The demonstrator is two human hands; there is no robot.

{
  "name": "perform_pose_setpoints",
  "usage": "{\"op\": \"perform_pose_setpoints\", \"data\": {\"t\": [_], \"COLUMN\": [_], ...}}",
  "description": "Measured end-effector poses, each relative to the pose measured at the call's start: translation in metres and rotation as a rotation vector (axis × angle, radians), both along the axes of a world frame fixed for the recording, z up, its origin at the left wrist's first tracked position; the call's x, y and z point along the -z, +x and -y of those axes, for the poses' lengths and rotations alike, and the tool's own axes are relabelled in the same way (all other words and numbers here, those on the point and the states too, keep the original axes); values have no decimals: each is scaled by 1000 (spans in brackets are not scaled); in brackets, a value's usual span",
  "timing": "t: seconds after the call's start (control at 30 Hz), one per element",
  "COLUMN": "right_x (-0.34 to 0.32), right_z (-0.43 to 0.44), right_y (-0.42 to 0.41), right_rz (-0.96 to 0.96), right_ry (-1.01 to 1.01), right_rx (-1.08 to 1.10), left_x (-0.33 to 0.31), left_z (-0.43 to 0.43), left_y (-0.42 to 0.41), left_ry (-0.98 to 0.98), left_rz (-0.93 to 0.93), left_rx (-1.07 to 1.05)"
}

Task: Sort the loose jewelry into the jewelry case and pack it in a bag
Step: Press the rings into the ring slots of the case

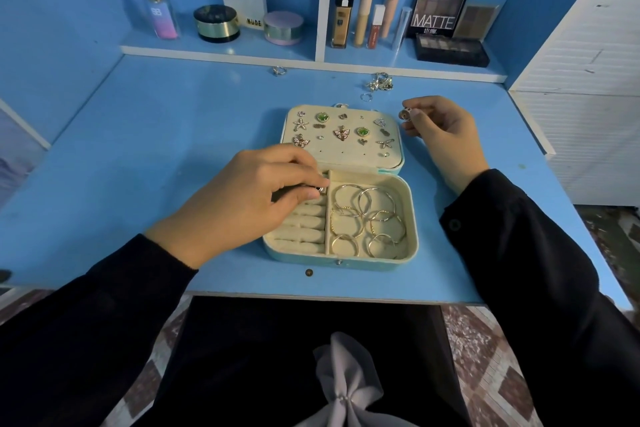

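Note:
An open cream jewelry case (412,218) lies on the blue desk. Its lid panel (346,158) carries several stud earrings. The right compartment holds several hoop earrings (367,215). My left hand (249,201) reaches over the ring rolls (304,236) and pinches a small silver ring (79,189) at the top of the rolls. To the right of the lid, my right hand (440,128) pinches another silver ring (406,113) above the desk. A small pile of loose jewelry (379,82) lies behind the case.
A lone ring (278,71) lies by the shelf edge, a thin ring (365,97) just behind the lid. The shelf (221,52) behind holds perfume, jars, makeup tubes and eyeshadow palettes (450,48). A white cabinet (588,97) stands at right. A small round stud (309,272) sits near the front edge.

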State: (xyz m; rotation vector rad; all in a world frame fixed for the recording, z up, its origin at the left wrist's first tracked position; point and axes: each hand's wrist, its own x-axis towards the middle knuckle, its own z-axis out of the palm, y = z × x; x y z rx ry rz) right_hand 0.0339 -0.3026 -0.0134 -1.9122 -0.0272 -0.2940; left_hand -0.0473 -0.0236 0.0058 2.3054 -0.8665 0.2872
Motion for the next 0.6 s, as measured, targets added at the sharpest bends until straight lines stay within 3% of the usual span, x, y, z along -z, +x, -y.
{"op": "perform_pose_setpoints", "data": {"t": [0.6], "right_x": [-1], "right_z": [-2], "right_y": [-2], "right_rz": [4], "right_ry": [-27], "right_rx": [-6], "left_x": [3], "left_z": [-3], "left_y": [-6], "left_ry": [142], "left_rz": [103], "left_rx": [-10]}}
